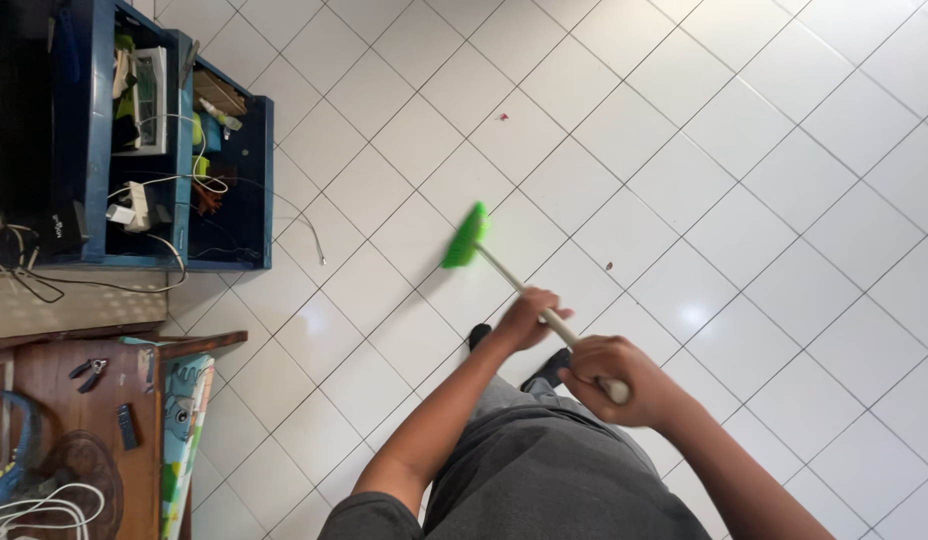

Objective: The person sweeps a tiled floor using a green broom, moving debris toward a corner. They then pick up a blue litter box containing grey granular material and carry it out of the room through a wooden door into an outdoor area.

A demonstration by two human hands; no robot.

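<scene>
Standing well left of the sweeping: a blue shelf unit [234, 180] trailing white cables [154, 190]. Lying nearby: small crumbs [608, 267]. Resting on white tiles [684, 150]: green broom [466, 237], pale handle slanting; left hand [529, 318] and right hand [612, 378] clenching it.

One broom, with green bristle head [466, 237] and one pale handle [544, 308]. Two hands: left hand [529, 318], right hand [612, 380]. One blue shelf unit [254, 180] at the floor's upper left corner. One wooden table [54, 375] at the lower left corner, bearing one pair of pliers [88, 372]. Two small debris specks [502, 117] on the white tiled floor [744, 200].
</scene>
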